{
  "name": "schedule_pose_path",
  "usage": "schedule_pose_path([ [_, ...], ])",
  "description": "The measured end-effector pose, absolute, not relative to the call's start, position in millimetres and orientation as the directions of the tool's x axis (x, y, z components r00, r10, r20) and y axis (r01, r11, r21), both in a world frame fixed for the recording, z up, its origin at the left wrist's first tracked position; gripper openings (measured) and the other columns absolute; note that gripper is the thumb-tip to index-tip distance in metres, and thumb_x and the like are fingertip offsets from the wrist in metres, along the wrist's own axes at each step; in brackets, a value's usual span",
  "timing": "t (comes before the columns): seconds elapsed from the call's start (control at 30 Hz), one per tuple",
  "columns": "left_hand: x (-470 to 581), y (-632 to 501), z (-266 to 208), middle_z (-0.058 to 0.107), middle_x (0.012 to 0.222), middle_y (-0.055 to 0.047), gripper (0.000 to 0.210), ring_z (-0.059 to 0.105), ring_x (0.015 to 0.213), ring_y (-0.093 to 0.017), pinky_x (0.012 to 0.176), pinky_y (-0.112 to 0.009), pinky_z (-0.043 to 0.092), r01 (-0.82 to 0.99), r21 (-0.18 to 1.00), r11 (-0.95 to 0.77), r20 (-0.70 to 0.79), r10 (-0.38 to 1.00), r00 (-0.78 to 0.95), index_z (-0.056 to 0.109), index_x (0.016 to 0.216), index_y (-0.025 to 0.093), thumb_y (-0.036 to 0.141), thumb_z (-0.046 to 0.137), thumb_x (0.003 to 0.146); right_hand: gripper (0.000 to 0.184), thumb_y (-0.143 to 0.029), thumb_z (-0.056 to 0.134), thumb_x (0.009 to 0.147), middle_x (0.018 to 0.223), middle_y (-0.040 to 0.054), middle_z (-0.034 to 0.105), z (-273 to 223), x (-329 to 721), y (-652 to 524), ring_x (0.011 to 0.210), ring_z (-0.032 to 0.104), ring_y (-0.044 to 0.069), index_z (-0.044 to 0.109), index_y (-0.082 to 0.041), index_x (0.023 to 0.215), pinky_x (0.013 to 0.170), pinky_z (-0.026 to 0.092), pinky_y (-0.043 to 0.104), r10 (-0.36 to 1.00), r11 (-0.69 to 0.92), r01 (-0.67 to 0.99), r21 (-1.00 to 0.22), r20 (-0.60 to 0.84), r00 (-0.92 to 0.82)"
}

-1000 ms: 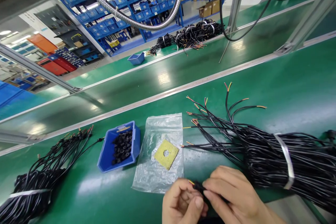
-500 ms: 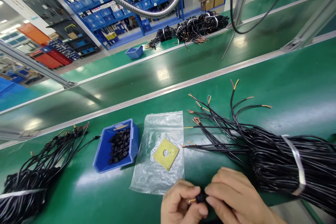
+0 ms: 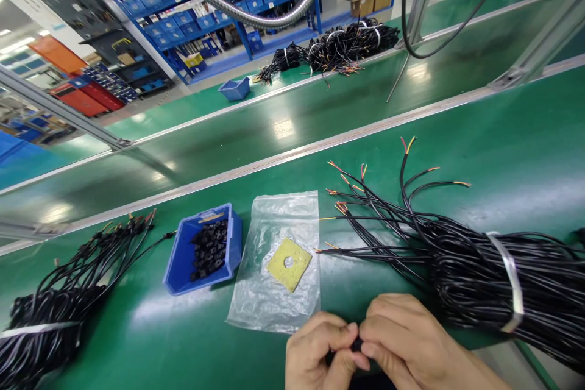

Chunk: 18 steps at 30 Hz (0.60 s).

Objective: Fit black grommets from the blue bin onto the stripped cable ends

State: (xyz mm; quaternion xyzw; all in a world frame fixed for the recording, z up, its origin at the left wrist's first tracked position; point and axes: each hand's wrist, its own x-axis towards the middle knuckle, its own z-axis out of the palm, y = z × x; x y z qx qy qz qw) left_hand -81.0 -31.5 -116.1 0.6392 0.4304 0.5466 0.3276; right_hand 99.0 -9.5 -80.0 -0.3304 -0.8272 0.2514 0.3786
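At the bottom, my left hand [image 3: 320,350] pinches a small black cable fitting [image 3: 356,345] between thumb and forefinger. My right hand [image 3: 404,338] is closed on the black cable just right of it, fingertips almost touching the left ones. Most of the fitting and cable is covered by my fingers. Just beyond my hands lies a clear zip bag [image 3: 256,311] with a yellow square pad [image 3: 280,265] on it, a hole in its middle. A blue bin [image 3: 176,268] left of the bag holds many small black fittings [image 3: 211,250].
A banded bundle of black cables [image 3: 470,280] lies at right, stripped coloured ends pointing left and away. Another cable bundle [image 3: 55,323] lies at far left. A metal rail [image 3: 274,163] crosses behind; more cables [image 3: 347,49] and a small blue bin [image 3: 234,90] are beyond it.
My hands have shifted slightly right and closed tighter around the fitting. The orange wire tips that stuck out at its left are now hidden by my left fingers.
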Motion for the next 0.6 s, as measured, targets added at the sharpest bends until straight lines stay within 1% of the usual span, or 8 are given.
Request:
schedule_pose_path([
  [0.1, -81, -37, -118, 0.067, 0.064, 0.0, 0.023, 0.058, 0.051, -0.011, 0.051, -0.019, 0.047, 0.129, 0.936, -0.328, 0.333, 0.943, -0.018, 0.075, 0.085, 0.022, 0.044, 0.079, 0.083, 0.028, -0.011, 0.039, 0.103, 0.069, -0.0005, 0.058, -80, 98, -11, 0.062, 0.053, 0.013, 0.058, -0.018, 0.084, 0.06, 0.039, 0.028, 0.737, 0.668, 0.38, -0.641, 0.494, -0.461],
  [0.2, -82, -41, -117, 0.066, 0.069, 0.002, 0.022, 0.054, 0.046, -0.008, 0.046, -0.017, 0.043, 0.023, 0.97, -0.241, 0.241, 0.969, -0.051, 0.073, 0.089, 0.023, 0.044, 0.079, 0.084, 0.022, -0.012, 0.042, 0.102, 0.073, 0.001, 0.061, -79, 100, -11, 0.064, 0.054, 0.015, 0.061, -0.017, 0.093, 0.062, 0.04, 0.029, 0.76, 0.647, 0.417, -0.638, 0.496, -0.42],
  [0.27, -82, -40, -116, 0.066, 0.071, 0.002, 0.019, 0.054, 0.045, -0.007, 0.046, -0.017, 0.043, 0.018, 0.974, -0.228, 0.228, 0.974, -0.007, 0.072, 0.091, 0.024, 0.041, 0.078, 0.085, 0.022, -0.011, 0.041, 0.101, 0.072, 0.0007, 0.059, -78, 102, -12, 0.064, 0.054, 0.015, 0.059, -0.018, 0.09, 0.063, 0.041, 0.029, 0.771, 0.633, 0.412, -0.656, 0.48, -0.42],
  [0.37, -82, -35, -116, 0.065, 0.065, 0.001, 0.022, 0.056, 0.049, -0.01, 0.048, -0.018, 0.044, 0.11, 0.94, -0.322, 0.317, 0.947, 0.053, 0.07, 0.086, 0.022, 0.043, 0.076, 0.086, 0.026, -0.011, 0.038, 0.101, 0.07, 0.0, 0.056, -77, 105, -11, 0.063, 0.053, 0.014, 0.056, -0.019, 0.084, 0.063, 0.04, 0.029, 0.766, 0.632, 0.388, -0.67, 0.465, -0.444],
  [0.47, -79, -31, -115, 0.064, 0.06, 0.001, 0.029, 0.057, 0.049, -0.011, 0.048, -0.017, 0.044, 0.188, 0.894, -0.407, 0.41, 0.912, 0.022, 0.067, 0.081, 0.021, 0.049, 0.073, 0.088, 0.03, -0.015, 0.034, 0.105, 0.069, 0.0, 0.056, -76, 103, -10, 0.063, 0.053, 0.014, 0.054, -0.019, 0.083, 0.063, 0.041, 0.029, 0.756, 0.641, 0.383, -0.665, 0.462, -0.464],
  [0.6, -74, -27, -108, 0.066, 0.055, 0.001, 0.032, 0.06, 0.045, -0.01, 0.046, -0.016, 0.045, 0.248, 0.846, -0.471, 0.482, 0.876, 0.019, 0.066, 0.077, 0.021, 0.05, 0.071, 0.088, 0.035, -0.019, 0.031, 0.108, 0.066, -0.0011, 0.054, -78, 99, -11, 0.061, 0.052, 0.013, 0.051, -0.02, 0.079, 0.063, 0.041, 0.029, 0.753, 0.647, 0.398, -0.651, 0.464, -0.466],
])
